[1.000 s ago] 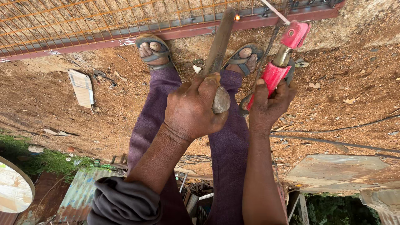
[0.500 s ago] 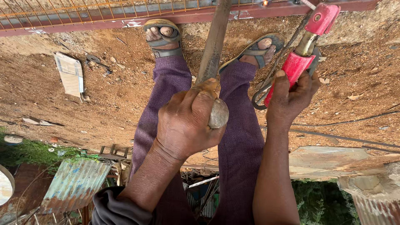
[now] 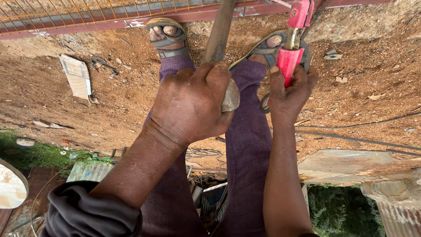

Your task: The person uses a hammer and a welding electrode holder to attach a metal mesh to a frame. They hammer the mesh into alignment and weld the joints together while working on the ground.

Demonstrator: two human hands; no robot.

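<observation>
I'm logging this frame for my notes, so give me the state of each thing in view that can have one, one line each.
left hand: closed around the wooden handle
wooden handle: gripped at its end, pointing away toward the feet
right hand: closed around the red tool
red tool: held, pointing away
sandals: worn on both feet
metal mesh frame: lying on the dirt

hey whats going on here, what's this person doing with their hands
A person stands on bare reddish dirt, looking down at their own hands. The left hand is closed around a brown metal bar that runs towards a red steel frame ahead. The right hand grips a red-handled electrode holder held beside the bar. Sandalled feet and purple trousers show below.
</observation>
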